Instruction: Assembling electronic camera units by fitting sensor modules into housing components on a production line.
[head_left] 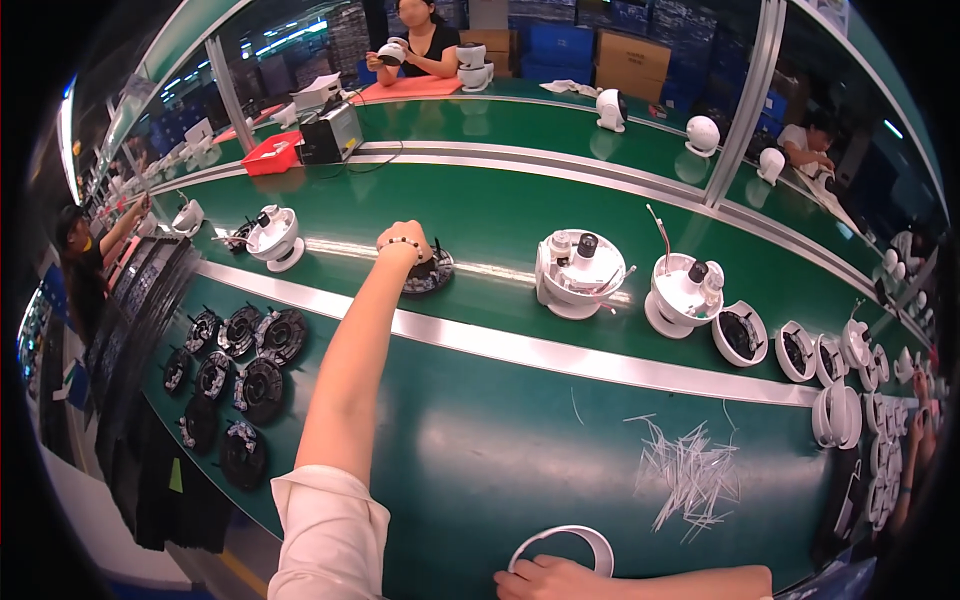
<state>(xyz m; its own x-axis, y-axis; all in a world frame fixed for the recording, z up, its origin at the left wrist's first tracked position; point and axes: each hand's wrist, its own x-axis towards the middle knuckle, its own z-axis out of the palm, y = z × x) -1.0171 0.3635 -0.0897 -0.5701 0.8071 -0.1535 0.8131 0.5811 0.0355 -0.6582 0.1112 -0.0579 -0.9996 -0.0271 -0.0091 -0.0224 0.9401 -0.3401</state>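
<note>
A worker's left hand (405,240) reaches beyond the desk's (500,445) far edge, across the metal rail (500,349), to a black round part (432,280) on the green surface (490,215) there; with its fingers largely hidden, whether they grip cannot be told. The right hand (552,580) grips a white ring (597,545) at the desk's near edge, seemingly to steady it. Black discs (262,388) crowd the desk's left edge, probably for easy reach.

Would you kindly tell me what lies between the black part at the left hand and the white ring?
In the head view, a pale rail lies between the black part and the white ring, green surface on both sides.
</note>
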